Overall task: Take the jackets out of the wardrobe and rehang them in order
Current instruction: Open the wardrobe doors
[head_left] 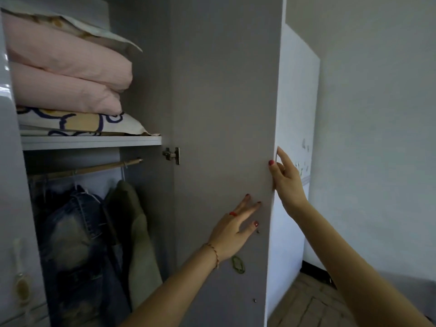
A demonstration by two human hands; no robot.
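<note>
The wardrobe's grey door (pixel 224 90) stands open in the middle of the view. My left hand (pixel 236 227) lies flat on the door's inner face with straight fingers. My right hand (pixel 286 178) holds the door's outer edge, thumb on the inner face and fingers behind it. Inside, a wooden rail (pixel 94 168) carries a blue denim jacket (pixel 75 232) and an olive green jacket (pixel 134 220) to its right. More dark clothing hangs at the left, too dim to make out.
A shelf (pixel 92 141) above the rail bears folded pink bedding (pixel 68 79) on a patterned pillow (pixel 80 123). The left door (pixel 9 208) frames the opening. A white wall (pixel 377 138) and wooden floor (pixel 313 303) lie to the right.
</note>
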